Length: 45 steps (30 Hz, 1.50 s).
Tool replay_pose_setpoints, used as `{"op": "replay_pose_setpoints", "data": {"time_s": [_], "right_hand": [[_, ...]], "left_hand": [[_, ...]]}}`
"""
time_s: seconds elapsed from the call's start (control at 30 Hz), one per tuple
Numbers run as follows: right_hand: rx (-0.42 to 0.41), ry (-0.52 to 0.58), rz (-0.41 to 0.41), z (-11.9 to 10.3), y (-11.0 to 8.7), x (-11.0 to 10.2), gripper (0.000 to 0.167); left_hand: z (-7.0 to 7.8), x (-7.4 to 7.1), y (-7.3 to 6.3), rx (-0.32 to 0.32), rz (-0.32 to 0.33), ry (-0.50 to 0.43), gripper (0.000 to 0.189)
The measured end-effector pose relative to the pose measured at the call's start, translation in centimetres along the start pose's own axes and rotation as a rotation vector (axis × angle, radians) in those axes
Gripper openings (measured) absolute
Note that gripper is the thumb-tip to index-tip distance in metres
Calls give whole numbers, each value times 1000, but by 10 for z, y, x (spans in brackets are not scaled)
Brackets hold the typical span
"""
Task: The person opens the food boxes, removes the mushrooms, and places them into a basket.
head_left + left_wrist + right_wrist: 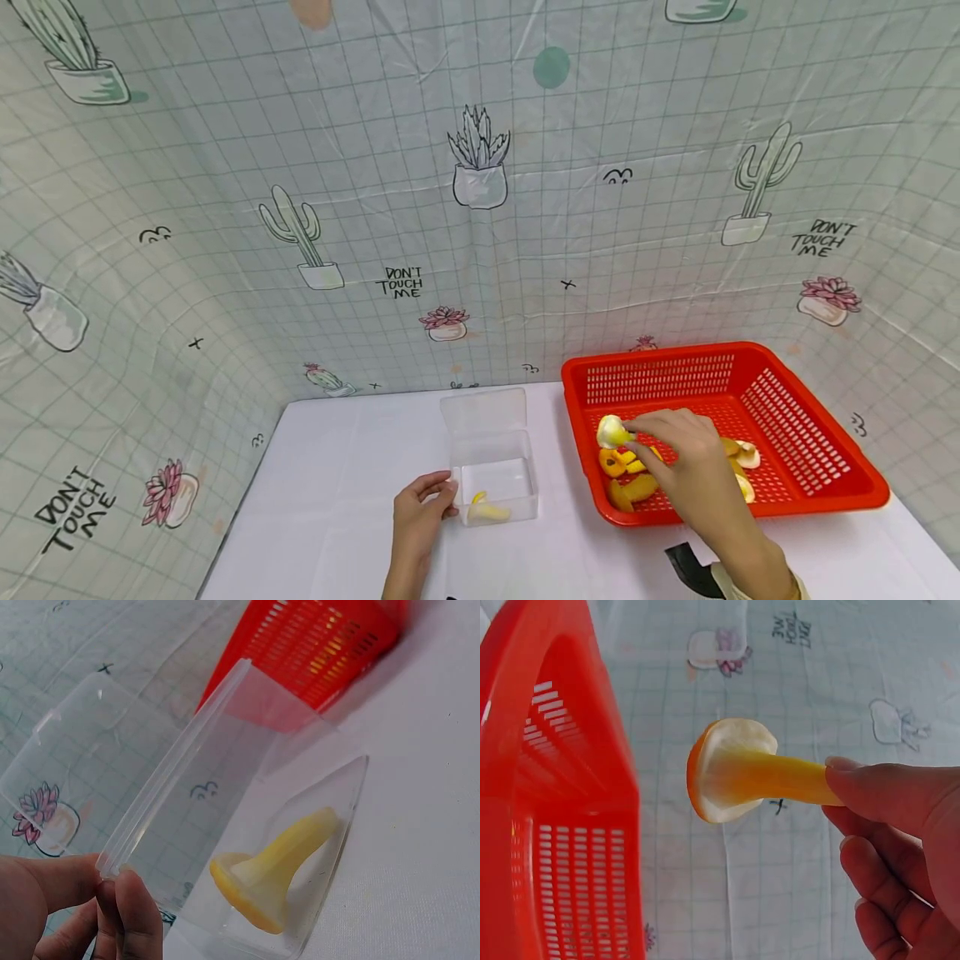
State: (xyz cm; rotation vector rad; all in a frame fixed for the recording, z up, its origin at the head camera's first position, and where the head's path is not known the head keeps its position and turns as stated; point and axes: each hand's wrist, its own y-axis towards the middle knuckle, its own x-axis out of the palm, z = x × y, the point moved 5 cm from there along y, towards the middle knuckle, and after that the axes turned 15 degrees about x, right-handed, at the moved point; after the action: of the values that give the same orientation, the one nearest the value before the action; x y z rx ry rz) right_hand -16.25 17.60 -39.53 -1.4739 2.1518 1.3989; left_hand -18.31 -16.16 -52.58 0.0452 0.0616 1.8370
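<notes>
My right hand (693, 471) pinches a yellow mushroom (742, 772) by the end of its stem, its pale-edged cap pointing away from the fingers. It hangs above the left part of the red basket (723, 354). With thumb and fingers, my left hand (423, 508) pinches the left rim of a clear plastic box (495, 450), whose lid (483, 411) stands raised at the back. Inside the box lies another yellow mushroom (274, 870), on its side near the front.
Several more mushrooms (637, 487), yellow, tan and white, lie in the basket below my right hand. The basket's slotted walls rise close to the box's right. A white cloth covers the table (337, 467); a patterned sheet (480, 250) hangs behind and at the sides.
</notes>
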Motion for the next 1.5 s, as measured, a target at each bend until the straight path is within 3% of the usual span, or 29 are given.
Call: {"op": "replay_pose_setpoints", "data": {"time_s": [0.3, 0.87, 1.07, 1.27, 1.5], "right_hand": [[35, -35, -49, 15, 8, -9, 41], [-103, -66, -67, 15, 43, -12, 42], [-36, -74, -127, 24, 51, -4, 36], [38, -91, -176, 35, 49, 5, 33], [-57, -44, -164, 14, 39, 19, 34]], "left_hand": [[-2, 0, 1, 2, -1, 12, 30], [0, -1, 0, 14, -3, -11, 30], [0, -1, 0, 9, -7, -11, 31], [-2, -1, 0, 3, -10, -9, 31], [-2, -1, 1, 3, -4, -6, 31]]}}
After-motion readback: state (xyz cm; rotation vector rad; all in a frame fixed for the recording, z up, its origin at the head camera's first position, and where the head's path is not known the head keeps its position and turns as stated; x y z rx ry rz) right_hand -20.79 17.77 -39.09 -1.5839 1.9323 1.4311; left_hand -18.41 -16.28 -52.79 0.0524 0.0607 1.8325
